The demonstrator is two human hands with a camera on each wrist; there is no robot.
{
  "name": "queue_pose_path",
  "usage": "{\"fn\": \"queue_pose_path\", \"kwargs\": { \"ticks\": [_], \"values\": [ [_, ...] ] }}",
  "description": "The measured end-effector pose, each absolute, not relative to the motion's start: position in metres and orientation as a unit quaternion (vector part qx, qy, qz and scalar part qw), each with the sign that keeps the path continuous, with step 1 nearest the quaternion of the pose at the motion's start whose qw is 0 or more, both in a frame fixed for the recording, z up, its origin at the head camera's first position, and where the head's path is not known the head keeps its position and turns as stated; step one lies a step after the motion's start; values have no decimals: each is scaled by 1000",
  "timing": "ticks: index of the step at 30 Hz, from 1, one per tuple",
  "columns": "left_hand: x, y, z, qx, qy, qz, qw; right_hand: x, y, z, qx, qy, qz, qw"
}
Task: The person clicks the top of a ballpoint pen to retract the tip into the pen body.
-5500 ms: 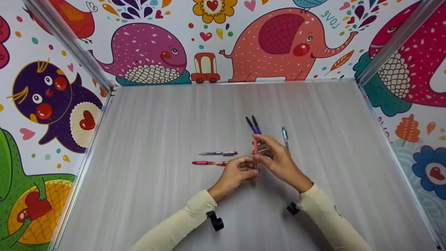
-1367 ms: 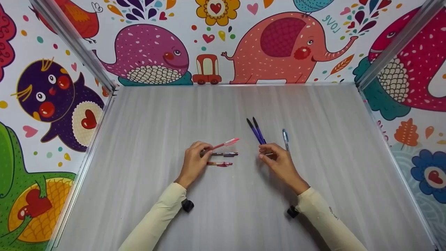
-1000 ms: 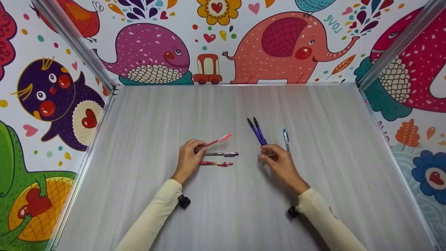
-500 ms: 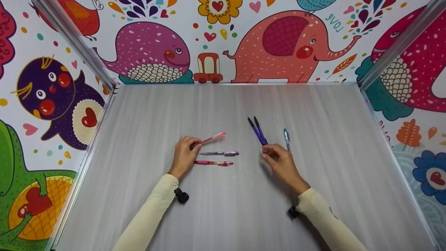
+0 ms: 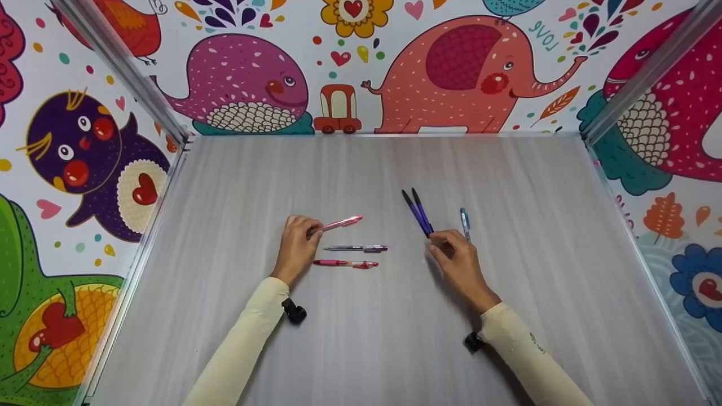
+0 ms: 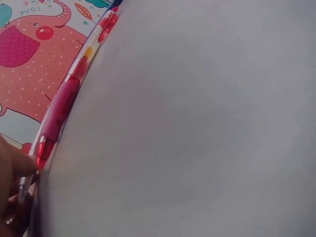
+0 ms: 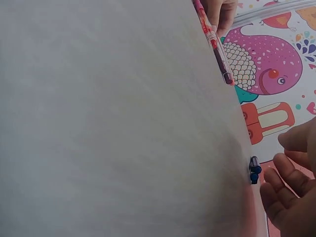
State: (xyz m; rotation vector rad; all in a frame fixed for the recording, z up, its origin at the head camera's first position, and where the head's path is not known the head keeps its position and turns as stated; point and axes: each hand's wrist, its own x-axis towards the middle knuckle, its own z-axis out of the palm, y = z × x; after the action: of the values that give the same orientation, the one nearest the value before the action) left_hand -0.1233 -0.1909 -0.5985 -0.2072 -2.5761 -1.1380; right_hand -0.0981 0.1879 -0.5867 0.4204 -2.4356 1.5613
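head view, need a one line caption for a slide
Left hand holds a pink pen by its end; right hand rests by two purple pens on the grey table.

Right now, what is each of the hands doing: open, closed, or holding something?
Left hand: fingers pinch one end of the pink pen.
Right hand: holds nothing, fingers loosely curled, beside the two dark blue pens.

Both arms wear long, close-fitting cream sleeves that end at the wrists, leaving the left hand [image 5: 296,246] and right hand [image 5: 459,265] bare. A small black camera mount sits strapped under each wrist, just beside the cuff. The right sleeve carries a small dark printed mark near the cuff, too small to read.
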Motion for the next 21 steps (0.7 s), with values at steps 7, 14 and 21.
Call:
{"fn": "queue_pose_path", "kwargs": {
  "ticks": [7, 14, 21],
  "values": [
    [-128, -193, -604, -83, -897, -407, 150, -101, 192, -591, 159, -838, 507, 121],
    [-126, -189, -599, -96, -898, -394, 172, -103, 195, -597, 166, -847, 486, 137],
    [-121, -174, -580, -137, -898, -361, 210, -104, 195, -597, 165, -852, 471, 158]
  ]
}}
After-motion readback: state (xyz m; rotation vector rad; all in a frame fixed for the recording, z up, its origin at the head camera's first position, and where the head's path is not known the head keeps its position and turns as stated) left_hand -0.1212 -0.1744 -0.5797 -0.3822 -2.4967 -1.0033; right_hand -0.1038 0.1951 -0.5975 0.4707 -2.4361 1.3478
